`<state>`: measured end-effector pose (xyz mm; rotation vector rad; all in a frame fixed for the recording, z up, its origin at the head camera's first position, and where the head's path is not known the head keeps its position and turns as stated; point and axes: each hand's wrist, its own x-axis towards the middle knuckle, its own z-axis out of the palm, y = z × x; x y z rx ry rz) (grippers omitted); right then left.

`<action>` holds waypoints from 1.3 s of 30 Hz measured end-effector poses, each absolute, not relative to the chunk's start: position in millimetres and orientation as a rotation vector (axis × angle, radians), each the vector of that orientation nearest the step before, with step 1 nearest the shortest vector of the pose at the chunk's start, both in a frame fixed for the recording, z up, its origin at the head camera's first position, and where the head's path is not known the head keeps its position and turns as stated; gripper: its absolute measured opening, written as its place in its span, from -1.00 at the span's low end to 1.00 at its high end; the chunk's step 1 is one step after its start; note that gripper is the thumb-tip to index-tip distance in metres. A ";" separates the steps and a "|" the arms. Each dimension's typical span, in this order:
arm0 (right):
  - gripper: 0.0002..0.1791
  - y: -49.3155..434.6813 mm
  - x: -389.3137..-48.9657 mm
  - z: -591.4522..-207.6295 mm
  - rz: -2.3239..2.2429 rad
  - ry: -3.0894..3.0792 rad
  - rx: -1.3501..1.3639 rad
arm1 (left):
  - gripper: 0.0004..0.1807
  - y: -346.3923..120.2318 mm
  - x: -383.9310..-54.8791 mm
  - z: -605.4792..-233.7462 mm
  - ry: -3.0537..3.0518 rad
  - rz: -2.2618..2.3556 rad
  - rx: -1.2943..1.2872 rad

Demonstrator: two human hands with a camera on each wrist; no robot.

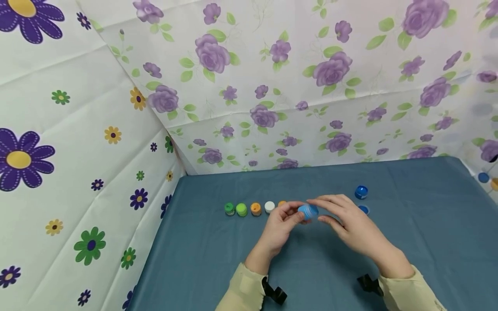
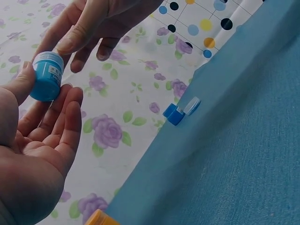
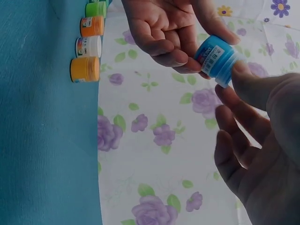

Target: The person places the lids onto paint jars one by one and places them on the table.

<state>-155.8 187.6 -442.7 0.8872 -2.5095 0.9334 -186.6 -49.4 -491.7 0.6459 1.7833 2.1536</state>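
A light blue paint jar is held tilted above the table between both hands. My left hand grips its body between thumb and fingers, as the left wrist view also shows. At the jar's ridged, paler top, my right hand has thumb and index finger on either side of the rim, its other fingers loosely bent. A printed label faces the right wrist view. Behind the right hand stands a dark blue paint jar, with a round blue lid in front of it, partly hidden by that hand.
Left of the hands, paint jars stand in a row on the blue-covered table: dark green, light green, orange, white and a yellow-orange one. Flowered cloth hangs behind the table.
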 end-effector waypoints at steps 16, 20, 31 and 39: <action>-0.73 174.9 -147.1 -442.5 0.785 -2.700 0.580 | -0.61 -50.1 -179.8 -490.4 1.771 2.137 0.637; -0.84 180.8 -147.1 -442.9 0.873 -2.661 0.583 | -0.58 -49.3 -180.9 -487.6 1.735 2.158 0.660; -0.45 186.2 -153.9 -439.2 0.881 -2.490 0.884 | -0.50 -50.4 -182.7 -484.5 1.730 2.155 0.684; -0.93 176.6 -153.0 -441.2 0.839 -2.654 0.710 | -0.63 -47.0 -180.1 -483.9 1.797 2.147 0.733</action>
